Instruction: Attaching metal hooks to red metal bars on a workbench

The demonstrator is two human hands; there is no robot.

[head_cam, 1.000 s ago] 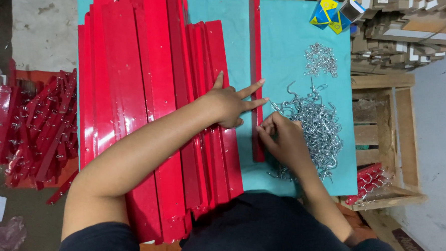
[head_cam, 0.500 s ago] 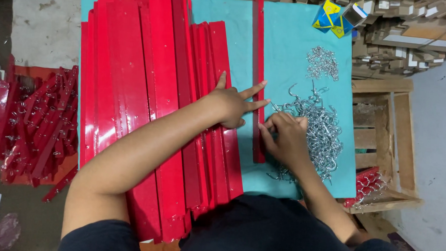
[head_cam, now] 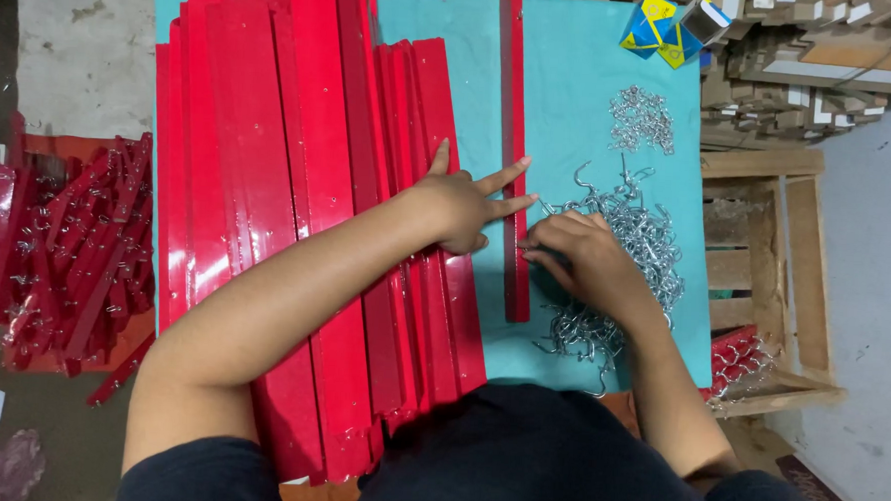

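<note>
- The left hand (head_cam: 457, 206) is lying with spread fingers across the single red metal strip (head_cam: 511, 153), and the fingertips are pressing on the strip, not closing around it.
- The right hand (head_cam: 585, 262) is touching the same strip just on the near side of the left fingertips; its fingers are curled together at the strip's right edge. I cannot tell if they are pinching a hook there, because the fingers are hiding it.
- The strip is lying flat on the turquoise table top (head_cam: 573, 76). Its long axis is running straight away from the person: one end is pointing to the far edge of the table and the other end is stopping a little nearer to the body than both hands.
- Directly under and behind the right hand, the pile of silver metal hooks (head_cam: 646, 239) is spreading over the table, touching the hand.
- Farther from the grip, beyond the right hand, a smaller heap of hooks (head_cam: 642, 119) is lying apart.
- On the other side of the grip, under the left forearm, the stack of long red strips (head_cam: 269, 173) is lying parallel to the single strip.
- Well apart from the grip, on the floor past the stack, a heap of red strips with hooks (head_cam: 55, 253) is lying.
- Past the right hand, beside the table, a wooden crate (head_cam: 766, 244) is standing.
</note>
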